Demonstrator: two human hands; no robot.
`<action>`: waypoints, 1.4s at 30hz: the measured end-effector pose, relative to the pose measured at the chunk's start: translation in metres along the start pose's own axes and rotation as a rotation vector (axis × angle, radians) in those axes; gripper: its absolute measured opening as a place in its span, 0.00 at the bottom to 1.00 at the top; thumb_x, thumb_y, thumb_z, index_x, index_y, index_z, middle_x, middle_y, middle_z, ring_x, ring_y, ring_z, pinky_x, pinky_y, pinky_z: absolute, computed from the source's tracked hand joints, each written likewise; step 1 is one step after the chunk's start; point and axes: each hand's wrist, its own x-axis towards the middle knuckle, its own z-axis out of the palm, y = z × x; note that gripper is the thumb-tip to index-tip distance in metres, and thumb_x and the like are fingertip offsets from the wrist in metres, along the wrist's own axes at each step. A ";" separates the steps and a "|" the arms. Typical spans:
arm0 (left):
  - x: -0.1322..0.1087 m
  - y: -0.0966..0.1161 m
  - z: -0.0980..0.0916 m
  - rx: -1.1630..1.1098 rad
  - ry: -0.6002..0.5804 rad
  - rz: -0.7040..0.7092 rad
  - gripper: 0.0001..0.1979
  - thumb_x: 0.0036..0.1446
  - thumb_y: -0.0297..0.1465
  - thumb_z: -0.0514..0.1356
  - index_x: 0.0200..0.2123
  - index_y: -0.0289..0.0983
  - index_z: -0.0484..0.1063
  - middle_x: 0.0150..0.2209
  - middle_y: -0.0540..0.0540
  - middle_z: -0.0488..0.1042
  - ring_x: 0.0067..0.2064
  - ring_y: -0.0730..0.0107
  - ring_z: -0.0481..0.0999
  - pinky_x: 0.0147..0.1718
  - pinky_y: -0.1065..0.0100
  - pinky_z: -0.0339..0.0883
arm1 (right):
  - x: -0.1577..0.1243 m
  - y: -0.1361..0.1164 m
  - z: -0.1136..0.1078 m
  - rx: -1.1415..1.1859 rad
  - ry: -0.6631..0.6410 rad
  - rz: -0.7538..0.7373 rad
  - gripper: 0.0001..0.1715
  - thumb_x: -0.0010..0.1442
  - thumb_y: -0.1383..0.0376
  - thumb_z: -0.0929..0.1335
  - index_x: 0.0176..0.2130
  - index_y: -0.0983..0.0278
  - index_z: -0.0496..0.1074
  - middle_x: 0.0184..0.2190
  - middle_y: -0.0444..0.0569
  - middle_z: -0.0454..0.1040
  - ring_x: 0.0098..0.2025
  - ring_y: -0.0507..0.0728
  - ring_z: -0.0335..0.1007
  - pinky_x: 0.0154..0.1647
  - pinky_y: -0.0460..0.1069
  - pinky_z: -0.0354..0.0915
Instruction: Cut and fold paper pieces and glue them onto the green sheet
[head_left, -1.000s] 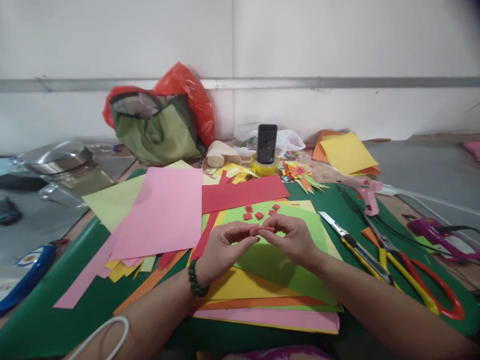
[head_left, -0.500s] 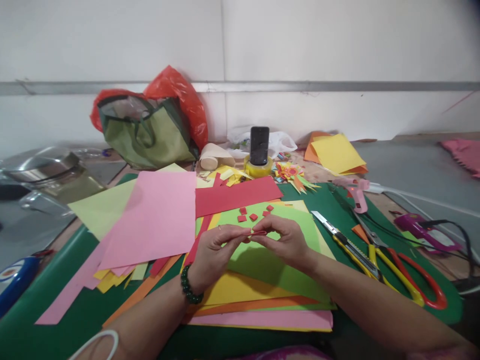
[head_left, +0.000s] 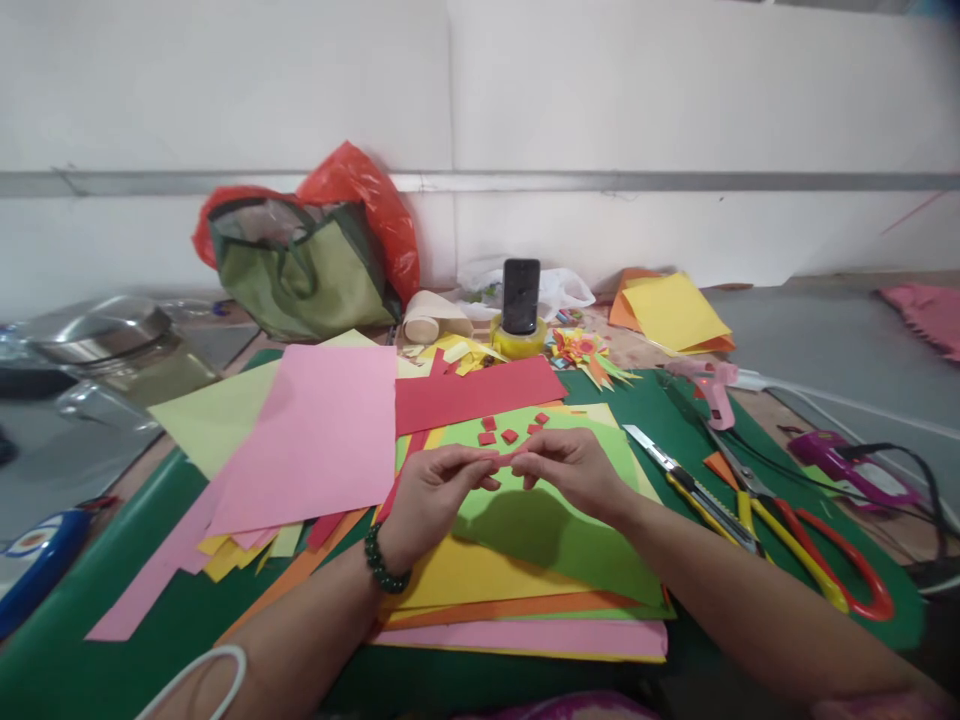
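Note:
A small red paper strip (head_left: 511, 458) is pinched between both hands above a stack of coloured sheets. My left hand (head_left: 439, 492), with a dark green bead bracelet at the wrist, grips its left end between thumb and fingers. The right end is pinched by my right hand (head_left: 574, 470). Just beyond the fingertips, several small red paper squares (head_left: 509, 437) lie on the light green sheet (head_left: 555, 530). Farther back rests a wide red paper strip (head_left: 480, 393). The fingers hide parts of the held strip.
Pink sheets (head_left: 307, 430) lie at left. On the right of the green mat are a box cutter (head_left: 697, 490), scissors (head_left: 795, 540) and a pink glue gun (head_left: 712, 385). A phone (head_left: 520, 296) stands behind, near a paper flower (head_left: 581, 350) and a green bag (head_left: 300, 275).
The red strip looked folded into a loop between the fingers and now shows as a flatter band. My right fingers have curled more around its end. The view has shifted slightly.

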 end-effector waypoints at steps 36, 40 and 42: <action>0.005 0.005 -0.003 -0.352 -0.279 -0.585 0.19 0.41 0.36 0.73 0.36 0.32 0.76 0.21 0.51 0.75 0.17 0.83 0.70 0.18 0.82 0.64 | -0.103 -0.006 -0.126 -1.371 0.278 0.570 0.12 0.62 0.61 0.60 0.37 0.63 0.70 0.32 0.52 0.76 0.34 0.60 0.73 0.28 0.47 0.56; 0.007 0.008 -0.006 -0.499 -0.246 -0.629 0.18 0.49 0.29 0.69 0.43 0.31 0.74 0.20 0.52 0.75 0.17 0.82 0.72 0.16 0.83 0.63 | -0.115 -0.026 -0.108 -0.935 0.258 0.306 0.17 0.61 0.54 0.58 0.31 0.62 0.65 0.27 0.48 0.71 0.29 0.56 0.67 0.29 0.47 0.61; 0.007 0.010 -0.007 -0.546 -0.256 -0.634 0.19 0.50 0.29 0.68 0.46 0.31 0.73 0.20 0.52 0.75 0.17 0.82 0.72 0.16 0.84 0.63 | -0.121 -0.037 -0.084 -0.585 0.048 0.290 0.23 0.62 0.48 0.56 0.32 0.62 0.65 0.28 0.47 0.71 0.29 0.54 0.67 0.28 0.46 0.62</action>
